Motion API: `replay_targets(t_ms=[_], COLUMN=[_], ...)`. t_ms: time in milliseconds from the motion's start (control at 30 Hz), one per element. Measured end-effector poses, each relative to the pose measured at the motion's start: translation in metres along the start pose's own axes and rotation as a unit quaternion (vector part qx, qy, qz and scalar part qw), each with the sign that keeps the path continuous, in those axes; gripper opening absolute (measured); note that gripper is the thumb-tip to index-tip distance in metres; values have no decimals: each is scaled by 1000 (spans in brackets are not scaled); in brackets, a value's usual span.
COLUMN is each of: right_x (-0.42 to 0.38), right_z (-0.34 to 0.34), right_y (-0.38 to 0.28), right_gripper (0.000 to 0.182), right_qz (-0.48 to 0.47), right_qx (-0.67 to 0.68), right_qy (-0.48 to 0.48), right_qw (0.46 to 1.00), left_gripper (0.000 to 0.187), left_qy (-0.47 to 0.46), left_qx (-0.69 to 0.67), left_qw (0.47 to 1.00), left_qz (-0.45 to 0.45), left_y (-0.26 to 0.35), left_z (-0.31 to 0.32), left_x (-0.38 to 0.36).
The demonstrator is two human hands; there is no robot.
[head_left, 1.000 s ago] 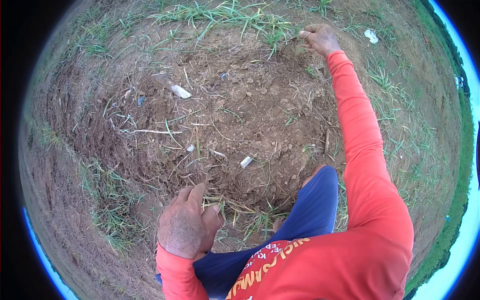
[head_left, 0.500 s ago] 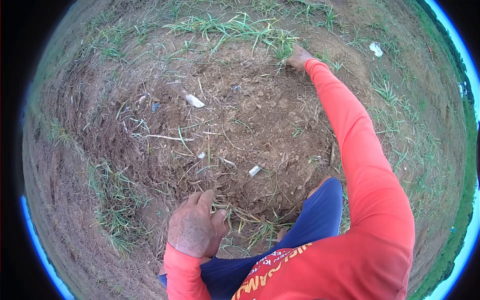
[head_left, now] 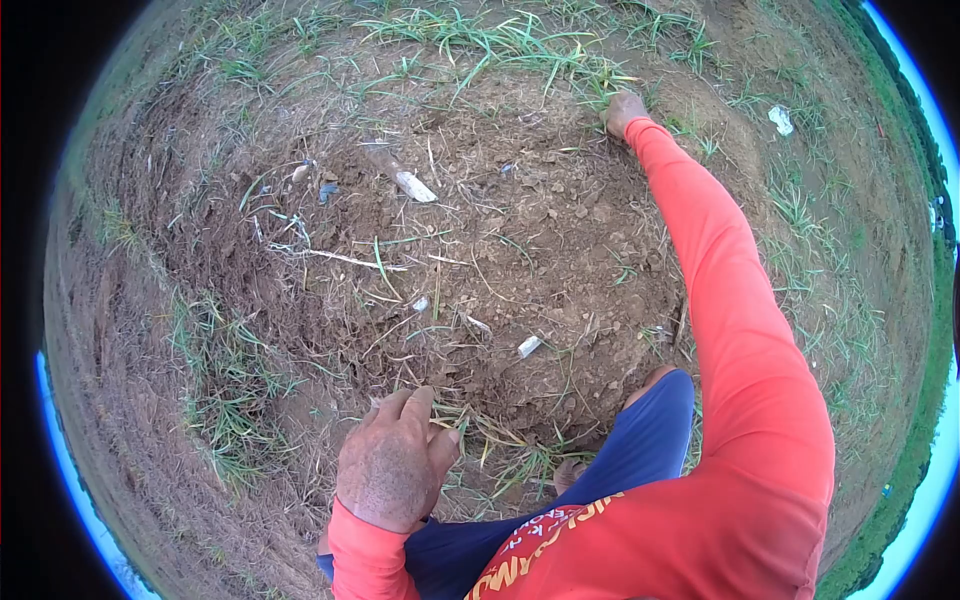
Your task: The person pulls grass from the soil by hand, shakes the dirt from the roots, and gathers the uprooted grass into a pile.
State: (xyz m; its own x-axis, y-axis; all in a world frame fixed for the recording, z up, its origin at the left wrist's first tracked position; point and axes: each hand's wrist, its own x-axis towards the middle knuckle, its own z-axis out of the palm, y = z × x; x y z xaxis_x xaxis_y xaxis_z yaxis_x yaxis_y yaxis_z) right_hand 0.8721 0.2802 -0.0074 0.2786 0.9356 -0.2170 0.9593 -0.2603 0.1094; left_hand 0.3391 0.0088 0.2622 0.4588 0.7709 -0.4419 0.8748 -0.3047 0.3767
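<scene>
At the upper right, my right hand [head_left: 625,108] reaches out at arm's length. Its fingers are closed at the base of a green grass tuft [head_left: 598,88] on the edge of the bare soil; the fingertips are partly hidden. Low and left of centre hovers my left hand [head_left: 392,462], back upward, thumb apart from the bent fingers. I make out nothing held in it. Just beyond its thumb, a grass clump [head_left: 520,455] grows beside my knee.
Loose brown soil [head_left: 560,240] spreads between my hands, with white scraps [head_left: 415,187], another pale piece [head_left: 529,346] and dry stalks on it. More grass [head_left: 235,400] grows at left. A white crumpled scrap [head_left: 780,120] lies at far right. My bent knee [head_left: 650,430] is at lower right.
The view has shifted slightly, so the ground and scraps appear farther right. My right hand stays at the grass tuft, and my left hand keeps nearly the same place.
</scene>
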Motion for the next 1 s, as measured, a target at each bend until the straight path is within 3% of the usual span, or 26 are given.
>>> replay_targets(t_ms=[33, 67, 167, 200, 300, 400, 500, 533, 633, 700, 733, 767, 800, 833, 900, 933, 1000], right_x=[-7, -5, -20, -33, -44, -36, -51, -63, -103, -101, -88, -72, -90, -118, -145, -158, -196], right_z=[-4, 4, -16, -30, -67, -75, -105, -121, -147, -111, -82, -50, -41, -38, -98, -106, -138], right_y=[2, 8, 7, 7, 40, 79, 103, 101, 84, 71, 64, 60, 41, 40, 33, 29, 14], right_gripper=[34, 39, 43, 44, 46, 46, 50, 49, 46, 43, 48, 53, 56, 53, 45, 40, 36], right_qz=[-25, 21, 65, 33, 168, 120, 41, 5, -19, -13, -23, -36, 67, 46, -31, -70, -51], right_qx=[-36, 31, 46, 40, 276, 209, 309, 287, 568, 728, 466, 154, 98, 186, 343, 451, 514], right_qy=[4, 47, 6, 34, 51, 124, 74, 96, 52, 28, 21, 25, 9, -6, 6, -27, -62], right_qw=[999, 998, 997, 998, 945, 963, 947, 953, 821, 685, 884, 987, 993, 981, 939, 889, 854], left_gripper=[50, 50, 52, 53, 54, 54, 54, 54, 53, 52, 51, 51, 51, 49, 45, 40, 40], left_qy=[-9, -20, -39, -45, -38, -54, -25, -35, -50, -39, -42, -54, -76, -70, 0, 44, 67], left_qx=[-1, -2, 7, 13, 5, 21, 19, 19, 17, 20, 30, 39, 51, 42, 16, 8, 18], left_qw=[1000, 1000, 999, 999, 999, 998, 999, 999, 999, 999, 998, 998, 996, 996, 999, 996, 994], left_qz=[-7, -14, -25, -27, -17, -9, 12, 5, 4, 25, 21, 16, 8, 22, 44, 76, 86], left_y=[0, 1, 4, 5, 4, 11, 16, 19, 26, 23, 26, 29, 28, 25, 23, 17, 12], left_z=[-1, -3, -8, -9, -6, -7, -6, -8, -11, -6, -6, -7, -7, -6, -11, -6, -5], left_x=[1, 1, 5, 7, 9, 13, 15, 15, 18, 17, 22, 27, 24, 17, 23, 24, 29])
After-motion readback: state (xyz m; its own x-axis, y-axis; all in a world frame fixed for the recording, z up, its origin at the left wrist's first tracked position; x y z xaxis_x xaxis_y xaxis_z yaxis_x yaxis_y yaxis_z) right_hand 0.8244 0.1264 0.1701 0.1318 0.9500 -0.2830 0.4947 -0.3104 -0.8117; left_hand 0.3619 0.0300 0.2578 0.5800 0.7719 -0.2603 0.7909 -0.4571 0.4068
